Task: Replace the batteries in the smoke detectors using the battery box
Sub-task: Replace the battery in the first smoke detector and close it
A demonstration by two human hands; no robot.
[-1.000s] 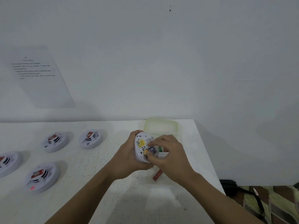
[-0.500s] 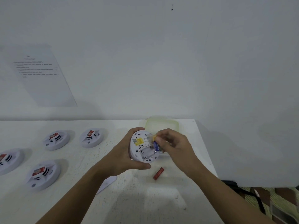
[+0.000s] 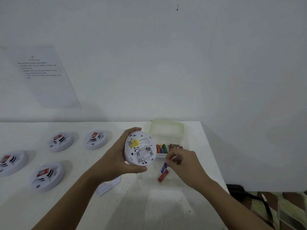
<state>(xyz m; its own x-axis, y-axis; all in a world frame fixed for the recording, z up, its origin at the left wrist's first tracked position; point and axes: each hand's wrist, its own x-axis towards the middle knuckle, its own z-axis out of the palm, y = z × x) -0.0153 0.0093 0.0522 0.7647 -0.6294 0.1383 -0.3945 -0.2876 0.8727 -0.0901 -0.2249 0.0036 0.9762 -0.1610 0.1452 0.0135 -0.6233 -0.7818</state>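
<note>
My left hand (image 3: 116, 161) is curled round the rim of a detector (image 3: 140, 148) and holds it up at frame centre, back side toward me. My right hand (image 3: 184, 165), just to the right, pinches the upper end of a blue battery (image 3: 164, 168) in its fingertips. The battery's lower end meets a red battery (image 3: 163, 175) lying on the tabletop (image 3: 149, 205).

The detector is a white disc with a yellow sticker, a block of small print and an open battery bay showing white slots and metal contacts. Behind my right hand sits the clear box (image 3: 161, 154), with coloured batteries standing in it. Its pale green lid (image 3: 167, 130) lies just beyond.

Four other detectors (image 3: 47, 175) lie face up at the left of the frame, each with a red-and-white tag. A flat white cover (image 3: 108, 187) shows below my left wrist.

The tabletop is white and scuffed, set against a plain white wall (image 3: 182, 63). A printed sheet (image 3: 44, 75) is stuck to the wall at the upper left. At the lower right I see striped cloth (image 3: 285, 211) and a black strap (image 3: 259, 199).
</note>
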